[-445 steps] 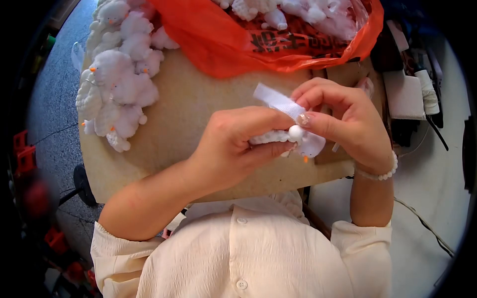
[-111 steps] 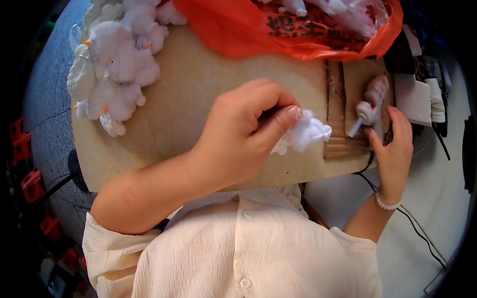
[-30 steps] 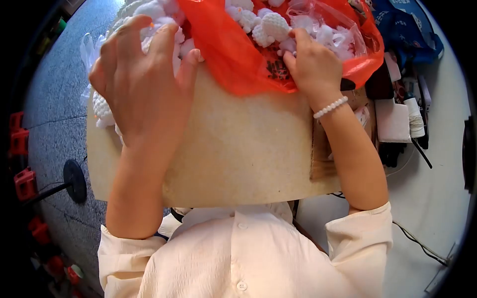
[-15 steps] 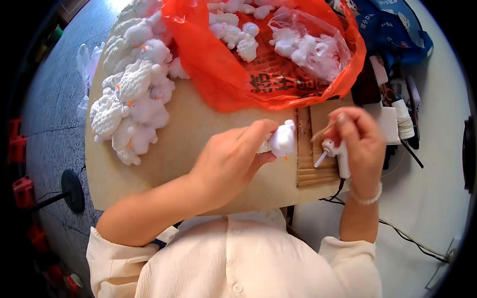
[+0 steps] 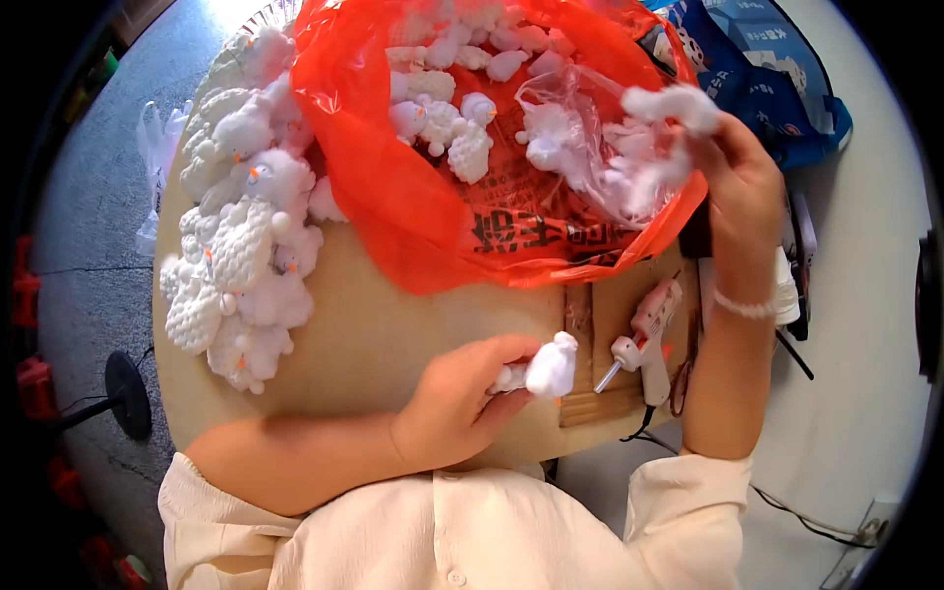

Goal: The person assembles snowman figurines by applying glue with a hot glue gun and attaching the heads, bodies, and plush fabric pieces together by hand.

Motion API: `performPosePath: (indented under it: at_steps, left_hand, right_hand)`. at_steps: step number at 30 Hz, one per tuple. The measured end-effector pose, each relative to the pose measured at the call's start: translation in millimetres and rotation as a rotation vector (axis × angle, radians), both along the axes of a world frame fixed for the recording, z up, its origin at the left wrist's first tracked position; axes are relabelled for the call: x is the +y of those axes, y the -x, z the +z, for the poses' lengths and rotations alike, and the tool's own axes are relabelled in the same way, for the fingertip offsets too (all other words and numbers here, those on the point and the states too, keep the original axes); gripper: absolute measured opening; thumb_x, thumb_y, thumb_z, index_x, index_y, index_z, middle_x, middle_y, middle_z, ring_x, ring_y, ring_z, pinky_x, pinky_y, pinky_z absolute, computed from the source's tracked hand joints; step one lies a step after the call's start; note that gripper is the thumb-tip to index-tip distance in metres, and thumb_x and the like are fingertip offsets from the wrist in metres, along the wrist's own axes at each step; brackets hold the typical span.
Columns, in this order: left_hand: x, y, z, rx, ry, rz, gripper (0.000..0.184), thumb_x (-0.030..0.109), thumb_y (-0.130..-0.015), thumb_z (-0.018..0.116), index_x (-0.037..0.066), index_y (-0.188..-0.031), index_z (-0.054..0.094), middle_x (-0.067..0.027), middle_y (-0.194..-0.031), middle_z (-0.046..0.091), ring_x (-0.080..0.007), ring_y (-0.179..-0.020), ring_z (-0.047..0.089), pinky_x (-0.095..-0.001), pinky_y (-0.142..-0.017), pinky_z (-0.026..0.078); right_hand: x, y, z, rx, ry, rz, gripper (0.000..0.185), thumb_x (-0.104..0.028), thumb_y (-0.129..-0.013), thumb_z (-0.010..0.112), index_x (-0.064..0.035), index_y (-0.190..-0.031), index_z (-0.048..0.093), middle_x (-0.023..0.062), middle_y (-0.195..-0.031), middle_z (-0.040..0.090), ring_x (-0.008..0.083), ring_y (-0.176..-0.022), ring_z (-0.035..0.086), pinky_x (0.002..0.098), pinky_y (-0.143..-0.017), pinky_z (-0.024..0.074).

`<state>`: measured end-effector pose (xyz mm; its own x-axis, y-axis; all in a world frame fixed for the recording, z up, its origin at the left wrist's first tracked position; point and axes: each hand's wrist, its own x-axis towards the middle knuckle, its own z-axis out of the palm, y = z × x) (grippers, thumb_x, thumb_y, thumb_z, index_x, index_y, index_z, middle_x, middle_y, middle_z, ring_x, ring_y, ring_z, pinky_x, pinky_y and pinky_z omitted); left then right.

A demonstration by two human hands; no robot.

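My left hand [image 5: 452, 398] is closed around a small white plush doll [image 5: 553, 370] just above the table's near side; its fluffy round head pokes out past the thumb and fingertips, and the knitted body is partly hidden. My right hand [image 5: 739, 182] is raised over the right rim of the red plastic bag [image 5: 388, 211], pinching a strip of white fluff [image 5: 677, 106]. Beneath that strip, a clear plastic bag [image 5: 565, 113] inside the red bag holds more white fluff. Between both hands, a hot glue gun [image 5: 644, 339] rests on corrugated cardboard [image 5: 587, 408].
White knitted dolls [image 5: 246, 246] with orange noses are heaped along the table's left edge. More dolls [image 5: 470, 147] lie inside the red bag. A blue bag [image 5: 777, 84] stands at the back right. The glue gun's cord [image 5: 644, 425] runs off the near edge.
My right hand has gone from beside the glue gun up to the clear bag and now holds fluff. The left hand keeps the doll. The whole view has shifted, with the table lower in it.
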<state>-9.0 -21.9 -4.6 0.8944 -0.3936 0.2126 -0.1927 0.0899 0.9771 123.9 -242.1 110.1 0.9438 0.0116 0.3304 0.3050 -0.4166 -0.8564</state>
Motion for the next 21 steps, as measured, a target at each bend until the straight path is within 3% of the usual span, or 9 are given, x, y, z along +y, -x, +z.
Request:
performPosePath:
  at_steps: [4, 6, 8, 10, 13, 14, 16, 17, 21]
  left_hand:
    - [-1, -3, 1, 0.099, 0.034, 0.073, 0.039, -0.003, -0.075, 0.065, 0.002, -0.112, 0.053, -0.0152, -0.095, 0.061, -0.0276, -0.084, 0.062, -0.0332, -0.073, 0.049]
    - [0, -2, 1, 0.101, 0.021, 0.084, 0.039, -0.004, -0.074, 0.065, 0.002, -0.111, 0.053, -0.0152, -0.095, 0.061, -0.0277, -0.084, 0.062, -0.0328, -0.072, 0.049]
    - [0, -4, 1, 0.040, 0.008, 0.103, 0.038, -0.005, -0.073, 0.065, 0.001, -0.110, 0.054, -0.0149, -0.094, 0.061, -0.0282, -0.083, 0.062, -0.0324, -0.071, 0.049]
    - [0, -6, 0, -0.067, -0.034, 0.106, 0.038, -0.005, -0.072, 0.065, 0.002, -0.109, 0.055, -0.0142, -0.093, 0.061, -0.0291, -0.081, 0.061, -0.0326, -0.069, 0.049]
    - [-1, -8, 1, -0.187, -0.115, 0.100, 0.038, -0.005, -0.070, 0.066, 0.003, -0.105, 0.056, -0.0129, -0.090, 0.060, -0.0302, -0.077, 0.060, -0.0337, -0.067, 0.049]
    - [-1, -7, 1, -0.215, -0.147, 0.097, 0.038, -0.005, -0.069, 0.066, 0.003, -0.104, 0.056, -0.0125, -0.089, 0.060, -0.0304, -0.076, 0.059, -0.0342, -0.066, 0.048]
    - [0, -1, 3, -0.199, -0.176, 0.075, 0.036, -0.005, -0.068, 0.067, 0.003, -0.101, 0.056, -0.0117, -0.088, 0.059, -0.0293, -0.075, 0.058, -0.0348, -0.065, 0.048]
    - [0, 1, 3, -0.191, -0.192, 0.061, 0.035, -0.005, -0.067, 0.067, 0.004, -0.099, 0.057, -0.0113, -0.087, 0.059, -0.0287, -0.075, 0.058, -0.0350, -0.065, 0.047]
    - [-3, -5, 5, -0.498, -0.238, 0.041, 0.033, -0.007, -0.063, 0.066, 0.002, -0.094, 0.057, -0.0114, -0.085, 0.058, -0.0282, -0.074, 0.057, -0.0341, -0.064, 0.047]
  right_hand:
    - [4, 53, 6, 0.211, 0.151, 0.030, 0.021, -0.002, -0.085, 0.055, 0.0004, -0.106, 0.062, 0.0054, -0.086, 0.066, 0.0118, -0.076, 0.060, 0.0239, -0.071, 0.0474]
    - [6, 79, -16, 0.276, 0.601, 0.182, 0.024, 0.000, -0.085, 0.053, -0.0003, -0.107, 0.062, 0.0071, -0.084, 0.066, 0.0120, -0.073, 0.061, 0.0244, -0.068, 0.0481]
    - [1, 96, -14, 0.139, 0.438, -0.190, 0.025, -0.001, -0.084, 0.057, -0.0011, -0.109, 0.062, 0.0059, -0.080, 0.066, 0.0108, -0.068, 0.060, 0.0229, -0.062, 0.0475]
    - [-11, 119, -13, 0.009, 0.101, -0.436, 0.025, -0.005, -0.085, 0.059, -0.0019, -0.110, 0.062, 0.0050, -0.083, 0.064, 0.0100, -0.068, 0.058, 0.0216, -0.060, 0.0463]
    - [-29, 151, -26, 0.135, 0.548, -0.444, 0.033, -0.010, -0.081, 0.067, 0.0005, -0.111, 0.060, 0.0059, -0.091, 0.063, 0.0124, -0.073, 0.058, 0.0222, -0.062, 0.0465]
    - [-29, 163, -25, 0.283, 0.778, -0.346, 0.047, -0.017, -0.075, 0.073, 0.0028, -0.114, 0.056, 0.0103, -0.102, 0.060, 0.0204, -0.088, 0.058, 0.0291, -0.073, 0.0477]
    - [-40, 177, -48, 0.179, 1.044, -0.214, 0.058, -0.022, -0.068, 0.076, 0.0039, -0.114, 0.054, 0.0145, -0.106, 0.057, 0.0296, -0.099, 0.053, 0.0377, -0.084, 0.0439]
    - [-44, 178, -59, 0.200, 0.998, -0.189, 0.058, -0.020, -0.065, 0.075, 0.0028, -0.113, 0.054, 0.0170, -0.110, 0.055, 0.0335, -0.104, 0.049, 0.0418, -0.088, 0.0408]
    - [-47, 186, -68, 0.119, 0.950, -0.216, 0.044, -0.007, -0.067, 0.068, 0.0038, -0.107, 0.055, 0.0158, -0.106, 0.057, 0.0322, -0.098, 0.054, 0.0387, -0.085, 0.0434]
